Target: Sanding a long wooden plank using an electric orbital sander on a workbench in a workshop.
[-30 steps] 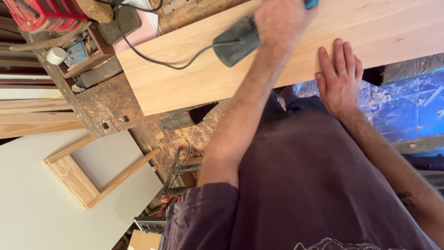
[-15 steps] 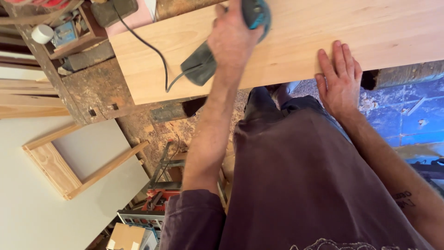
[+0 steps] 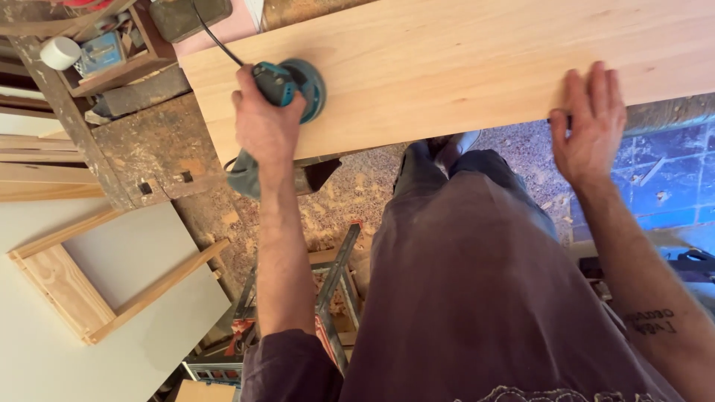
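Observation:
My left hand (image 3: 264,123) grips a teal orbital sander (image 3: 292,83). Its pad rests flat on a long pale wooden board (image 3: 462,59), near the board's left end and front edge. The sander's grey dust bag (image 3: 242,175) hangs off the edge below my wrist, and its black cord (image 3: 216,41) runs up and away to the left. My right hand (image 3: 588,123) lies flat, fingers spread, on the board's front edge further right. My legs and a foot (image 3: 447,149) show below the board.
A worn, dusty workbench (image 3: 149,149) carries the board's left end, with a small wooden tray of bits and a white roll (image 3: 59,52) behind it. A wooden frame (image 3: 67,283) lies on a white panel at lower left. Sawdust covers the floor (image 3: 350,201); blue tiles (image 3: 670,171) show at right.
My left hand has drawn the sander leftward along the board and nearer its front edge. My right hand has stayed pressed on the board.

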